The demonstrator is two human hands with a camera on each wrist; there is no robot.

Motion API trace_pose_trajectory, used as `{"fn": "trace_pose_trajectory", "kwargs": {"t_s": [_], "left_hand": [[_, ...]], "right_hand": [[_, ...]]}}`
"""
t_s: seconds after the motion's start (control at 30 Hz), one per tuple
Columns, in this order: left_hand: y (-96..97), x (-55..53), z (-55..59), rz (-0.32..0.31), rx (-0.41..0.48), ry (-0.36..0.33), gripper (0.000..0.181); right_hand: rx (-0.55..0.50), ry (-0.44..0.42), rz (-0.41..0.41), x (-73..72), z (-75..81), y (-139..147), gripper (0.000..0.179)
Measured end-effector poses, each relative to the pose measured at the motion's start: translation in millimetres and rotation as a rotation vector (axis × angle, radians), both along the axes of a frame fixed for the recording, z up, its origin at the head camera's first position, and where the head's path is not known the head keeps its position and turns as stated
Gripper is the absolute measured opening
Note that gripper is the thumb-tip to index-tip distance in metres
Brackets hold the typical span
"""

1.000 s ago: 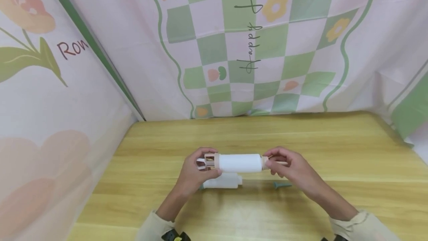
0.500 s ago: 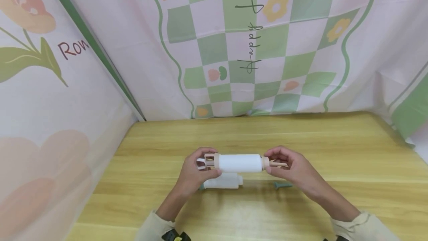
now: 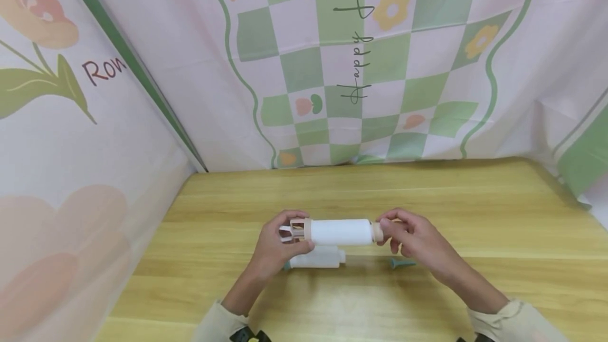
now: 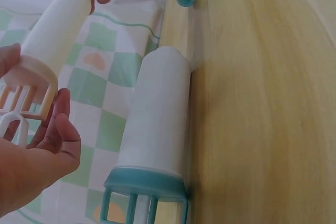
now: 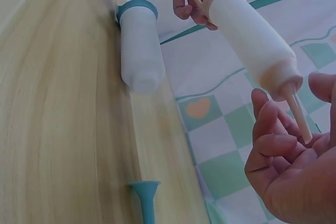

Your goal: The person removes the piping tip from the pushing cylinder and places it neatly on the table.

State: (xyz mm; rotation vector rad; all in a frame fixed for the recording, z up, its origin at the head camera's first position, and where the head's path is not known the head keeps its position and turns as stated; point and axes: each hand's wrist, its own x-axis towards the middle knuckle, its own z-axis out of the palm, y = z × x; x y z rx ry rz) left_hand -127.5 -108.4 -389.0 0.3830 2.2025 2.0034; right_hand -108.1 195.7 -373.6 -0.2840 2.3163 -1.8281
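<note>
My left hand [image 3: 273, 247] grips a white plastic cylinder [image 3: 340, 231] by its beige slotted end cap [image 3: 301, 229]. White prongs show inside and beyond the slots. At the other end, the thumb and fingers of my right hand [image 3: 412, 234] lie on both sides of the beige nozzle [image 5: 282, 80], whose thin tapered spout points into the curled palm in the right wrist view. That spout is hidden behind the fingers in the head view. The cylinder is held level above the table. Beneath it lies a second white cylinder [image 4: 157, 111] with a teal slotted cap [image 4: 144, 183].
A loose teal nozzle [image 3: 401, 263] with a flared base lies on the wooden table [image 3: 380, 307], below my right hand. Patterned cloth [image 3: 342, 67] hangs along the table's back edge, and another printed cloth [image 3: 57, 146] hangs at the left.
My right thumb has moved up and over at the nozzle, and the spout that stuck out is now covered. The left hand and the cylinder stay in place.
</note>
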Motion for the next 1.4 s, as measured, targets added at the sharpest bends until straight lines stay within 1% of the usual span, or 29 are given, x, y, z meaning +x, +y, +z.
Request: {"fn": "trace_pose_trajectory", "kwargs": {"t_s": [0.33, 0.53, 0.77, 0.97, 1.07, 1.17, 1.3, 1.4], "left_hand": [[0.2, 0.9, -2.5, -0.017, 0.01, 0.002, 0.048], [-0.4, 1.5, -1.4, -0.004, 0.003, 0.002, 0.048], [-1.2, 1.2, -0.3, -0.005, 0.001, 0.003, 0.047], [-2.3, 0.4, -1.1, 0.0, -0.001, 0.001, 0.047], [-2.4, 0.6, -0.7, 0.001, -0.002, 0.003, 0.047], [-1.8, 0.9, 0.1, 0.004, 0.0, 0.003, 0.047], [-0.4, 0.5, 0.0, 0.0, 0.001, 0.008, 0.047], [1.6, 1.3, 1.0, -0.008, 0.001, 0.006, 0.047]], "right_hand": [[-0.014, -0.028, 0.007, 0.4, 0.6, -0.6, 0.033], [0.01, 0.034, 0.002, 1.9, -0.2, 0.3, 0.033], [-0.002, 0.103, 0.004, 3.1, -1.1, 0.5, 0.032], [0.002, 0.115, 0.017, 2.0, -0.5, 0.3, 0.034], [0.009, 0.113, 0.02, 1.6, 0.7, 0.4, 0.034], [0.043, 0.091, 0.008, 1.5, 3.2, 0.9, 0.034], [0.102, 0.029, -0.022, 0.7, 6.1, 0.5, 0.037], [0.103, -0.006, -0.018, 0.4, 7.2, 1.2, 0.037]]}}
